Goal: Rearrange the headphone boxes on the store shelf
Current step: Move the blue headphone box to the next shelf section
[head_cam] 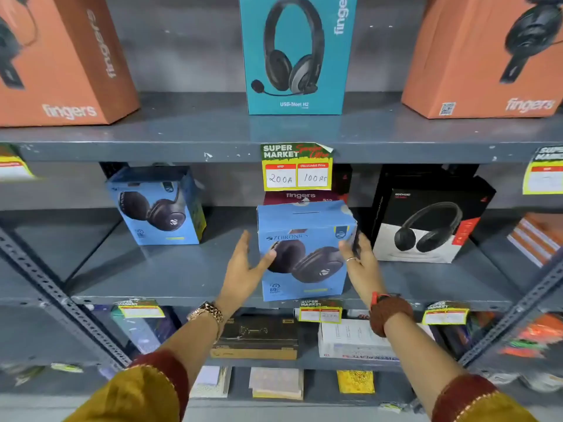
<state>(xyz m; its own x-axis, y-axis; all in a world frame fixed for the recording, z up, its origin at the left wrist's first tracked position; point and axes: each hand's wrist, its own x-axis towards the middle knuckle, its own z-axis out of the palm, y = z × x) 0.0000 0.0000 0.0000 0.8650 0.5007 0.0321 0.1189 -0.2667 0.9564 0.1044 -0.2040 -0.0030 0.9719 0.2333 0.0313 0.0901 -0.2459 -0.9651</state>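
Observation:
A blue Zebronics headphone box (306, 220) stands upright at the front edge of the grey middle shelf (146, 278). My left hand (243, 271) is beside its left face with fingers spread, only the thumb touching the front. My right hand (362, 266) curls its fingers around the box's right edge. A maroon Fingers box (301, 196) sits partly hidden behind it. On the same shelf, a second blue headphone box (158, 208) stands at the left and a black and white headphone box (426, 220) at the right.
On the upper shelf stand a teal headset box (295, 53) and two orange Fingers boxes (61, 56) (481, 56). A price tag (297, 169) hangs from the upper shelf edge. Perforated steel uprights (61, 296) frame both sides. Lower shelves hold small packets.

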